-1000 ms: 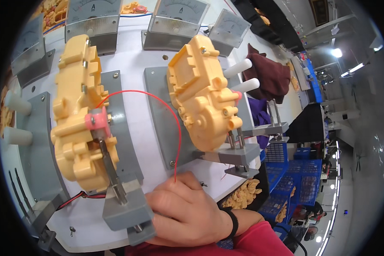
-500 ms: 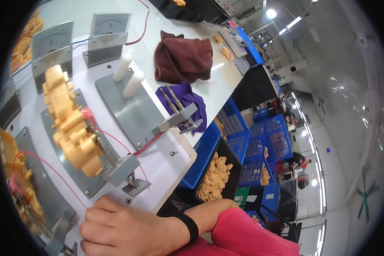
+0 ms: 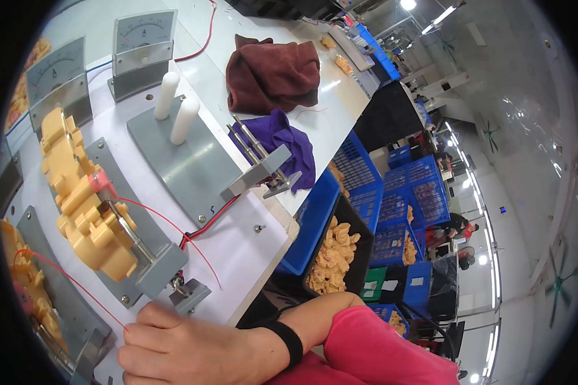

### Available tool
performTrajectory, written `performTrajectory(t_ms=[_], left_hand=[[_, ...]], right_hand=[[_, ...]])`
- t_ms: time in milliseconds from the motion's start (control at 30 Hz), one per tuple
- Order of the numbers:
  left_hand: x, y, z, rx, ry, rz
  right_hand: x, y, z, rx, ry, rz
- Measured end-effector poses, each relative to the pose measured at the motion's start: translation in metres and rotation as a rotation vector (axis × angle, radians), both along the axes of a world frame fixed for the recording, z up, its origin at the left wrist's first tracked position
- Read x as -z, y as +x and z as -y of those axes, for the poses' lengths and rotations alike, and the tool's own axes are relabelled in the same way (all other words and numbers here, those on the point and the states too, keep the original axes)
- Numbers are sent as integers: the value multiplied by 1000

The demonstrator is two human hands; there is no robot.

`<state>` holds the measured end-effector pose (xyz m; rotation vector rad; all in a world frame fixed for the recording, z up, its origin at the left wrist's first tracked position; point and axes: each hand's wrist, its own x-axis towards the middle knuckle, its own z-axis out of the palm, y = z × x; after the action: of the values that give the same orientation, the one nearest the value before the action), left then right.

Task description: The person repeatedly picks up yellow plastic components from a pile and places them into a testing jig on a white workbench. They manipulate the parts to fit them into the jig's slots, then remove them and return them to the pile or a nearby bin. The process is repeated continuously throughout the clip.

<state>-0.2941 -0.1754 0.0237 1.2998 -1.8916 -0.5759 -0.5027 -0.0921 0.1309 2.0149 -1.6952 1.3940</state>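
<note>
A grey plate (image 3: pixel 202 170) with two white pegs (image 3: pixel 185 120) is mounted on the table (image 3: pixel 327 131). Below the plate and to its left, the right hand (image 3: pixel 180 350) is seen with its fingers curled in, a black band (image 3: pixel 287 340) being worn at the wrist. A red wire (image 3: pixel 77 282) is led from the leftmost yellow casing (image 3: pixel 38 285), far left of the plate and lower, right up to the knuckles. The fingertips are hidden, so whether the wire is gripped cannot be told.

Just left of the plate, another yellow casing (image 3: pixel 83 212) is set upright, with a pink part (image 3: pixel 97 179) fitted at its side; from there a second red wire (image 3: pixel 186 237) is trailed below the plate, its end loose. Above the plate and to its left, two dial meters (image 3: pixel 143 33) are placed. A purple cloth (image 3: pixel 290 142) is laid just right of the plate, and a brown cloth (image 3: pixel 273 74) is bunched above and to its right. Farther right and lower, yellow parts (image 3: pixel 332 256) are heaped in a black bin (image 3: pixel 359 247).
</note>
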Motion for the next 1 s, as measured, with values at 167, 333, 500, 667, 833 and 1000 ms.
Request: performTrajectory(t_ms=[167,333,500,667,833,1000], left_hand=[[-1,0,1,1,0,3],[-1,-7,2,36,1,1],[-1,-13,2,83,0,-2],[-1,-15,2,99,1,5],[0,-14,2,106,5,-1],[0,-13,2,107,10,8]], right_hand=[[-20,-8,-8,-68,184,-6],[-18,-3,-11,-9,221,-14],[-3,7,-3,64,53,3],[-1,7,-2,78,47,-7],[0,8,-2,63,55,2],[0,7,-2,52,64,-17]])
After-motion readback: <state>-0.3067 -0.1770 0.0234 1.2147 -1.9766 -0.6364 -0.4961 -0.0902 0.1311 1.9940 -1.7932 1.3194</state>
